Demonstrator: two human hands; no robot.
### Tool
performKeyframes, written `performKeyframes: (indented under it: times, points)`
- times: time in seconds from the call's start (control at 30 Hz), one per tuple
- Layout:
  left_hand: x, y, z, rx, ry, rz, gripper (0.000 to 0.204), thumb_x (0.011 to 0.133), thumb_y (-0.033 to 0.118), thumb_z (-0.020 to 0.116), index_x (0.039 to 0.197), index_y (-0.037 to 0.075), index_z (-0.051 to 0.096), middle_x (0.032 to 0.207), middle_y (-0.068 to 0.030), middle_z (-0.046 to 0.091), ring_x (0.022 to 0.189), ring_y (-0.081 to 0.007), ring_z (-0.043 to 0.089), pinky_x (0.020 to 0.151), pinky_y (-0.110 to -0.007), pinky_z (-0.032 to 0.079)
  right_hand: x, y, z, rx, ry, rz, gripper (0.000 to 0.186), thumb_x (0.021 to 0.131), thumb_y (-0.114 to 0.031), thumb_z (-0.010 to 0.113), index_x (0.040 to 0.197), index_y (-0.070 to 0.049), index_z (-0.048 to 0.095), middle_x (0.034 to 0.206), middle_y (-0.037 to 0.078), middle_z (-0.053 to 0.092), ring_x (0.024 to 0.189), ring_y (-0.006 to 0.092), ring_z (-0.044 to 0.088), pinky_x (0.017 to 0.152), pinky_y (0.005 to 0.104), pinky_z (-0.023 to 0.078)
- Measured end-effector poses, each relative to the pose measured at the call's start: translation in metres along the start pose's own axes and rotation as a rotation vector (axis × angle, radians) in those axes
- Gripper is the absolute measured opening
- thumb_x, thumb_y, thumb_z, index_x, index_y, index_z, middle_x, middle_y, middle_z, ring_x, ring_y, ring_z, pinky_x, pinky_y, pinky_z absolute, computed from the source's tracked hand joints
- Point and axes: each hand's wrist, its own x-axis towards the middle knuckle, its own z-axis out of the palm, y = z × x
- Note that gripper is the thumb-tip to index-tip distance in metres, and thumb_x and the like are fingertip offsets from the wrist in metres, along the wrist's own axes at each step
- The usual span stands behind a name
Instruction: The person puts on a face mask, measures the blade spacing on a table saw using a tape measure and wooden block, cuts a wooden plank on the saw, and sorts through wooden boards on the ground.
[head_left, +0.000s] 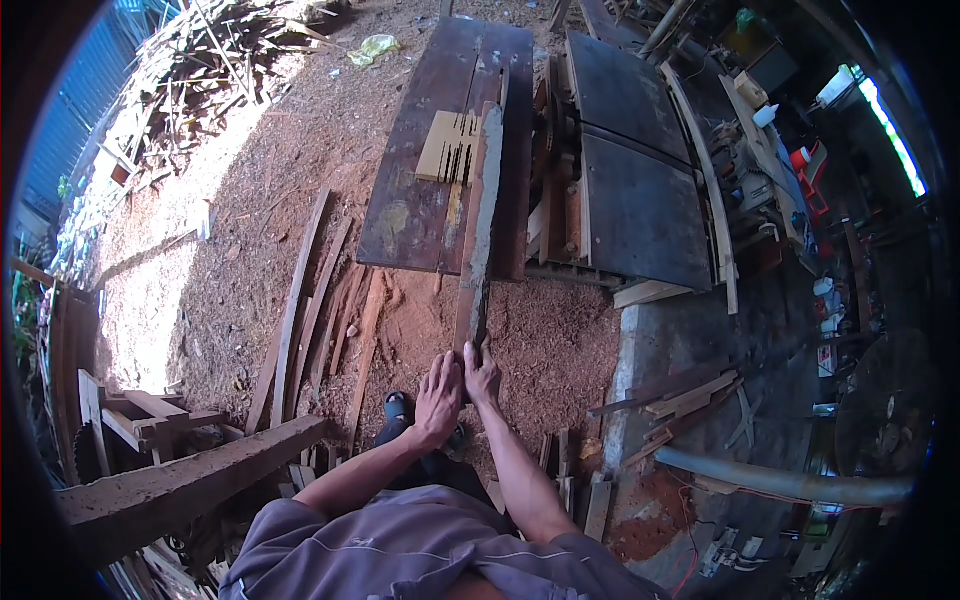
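I hold the near end of a long narrow board (486,190), which has a rough grey strip along it, with both hands. My left hand (438,400) has its fingers pressed together on the board's left side; my right hand (480,380) grips it beside the left. The board's far part lies on a dark wooden tabletop (400,230). On that top, left of the board, is a tan square piece (441,136) with dark slits.
Loose planks (300,290) lie on sawdust to the left, near a wooden beam (190,480). Dark panels (640,220) stand right of the tabletop, with a cluttered bench (760,150) beyond. A pipe (780,480) crosses the lower right. A scrap pile (230,55) fills the upper left.
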Motion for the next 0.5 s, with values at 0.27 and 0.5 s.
performKeyframes:
  times: [0.27, 0.5]
  points:
    - [0.012, 0.002, -0.003, 0.035, -0.013, 0.043, 0.069, 0.08, 0.004, 0.051, 0.145, -0.006, 0.031, 0.156, -0.0214, 0.021, 0.144, -0.0361, 0.021, 0.116, -0.046, 0.023, 0.022, 0.013, 0.007, -0.021, 0.094, -0.099, 0.07, 0.095, -0.057, 0.043, 0.149, -0.012, 0.033, 0.113, 0.029, 0.063, 0.103, 0.046, 0.061, 0.086, 0.047, 0.052]
    - [0.025, -0.01, 0.001, 0.105, 0.012, 0.108, 0.07, 0.079, 0.005, 0.052, 0.145, -0.005, 0.032, 0.155, -0.0225, 0.022, 0.145, -0.0356, 0.022, 0.116, -0.046, 0.022, 0.032, 0.002, 0.005, -0.048, 0.073, -0.045, 0.071, 0.094, -0.059, 0.043, 0.148, -0.013, 0.034, 0.103, 0.03, 0.065, 0.095, 0.0472, 0.063, 0.08, 0.0487, 0.053]
